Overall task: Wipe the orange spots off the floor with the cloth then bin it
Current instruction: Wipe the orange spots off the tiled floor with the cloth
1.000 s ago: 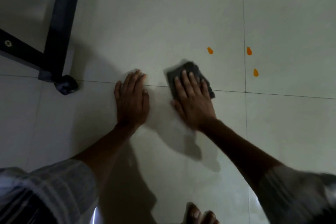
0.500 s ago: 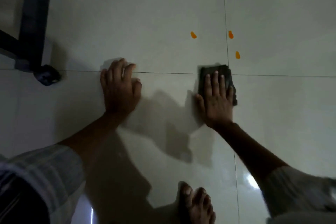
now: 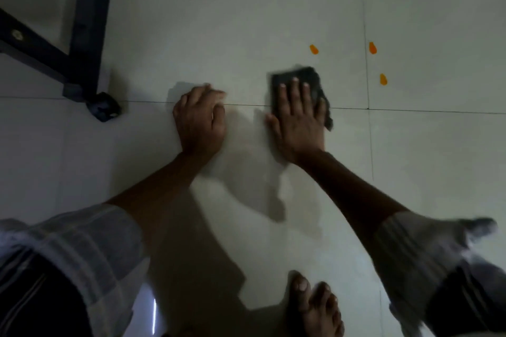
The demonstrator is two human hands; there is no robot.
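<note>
**Cloth pressed flat on floor, three orange spots unwiped**

A dark metal frame leg (image 3: 85,27) with a caster (image 3: 104,109) is seen at the far left of the pale tiled floor (image 3: 219,8). Next to the right, the left hand (image 3: 200,120) is laid palm-down on the tiles across a grout line, fingers loosely together and slightly curled at the tips; nothing is held by it. A striped rolled sleeve (image 3: 90,252) is seen on that arm at the lower left.

Further right, the right hand (image 3: 298,120) is spread flat, fingers extended, pressed on top of the dark cloth (image 3: 315,79); the cloth is pinned under the palm and fingers, not gripped in a fist. The cloth lies on the same grout line, its far edge blurred.

Three orange spots are left on the floor beyond the cloth: one (image 3: 314,49) just past its far edge, one (image 3: 372,48) beside the vertical grout line, one (image 3: 383,79) to the cloth's right. None is touched by the cloth.

A bare foot (image 3: 315,306) is seen at the bottom edge.
</note>
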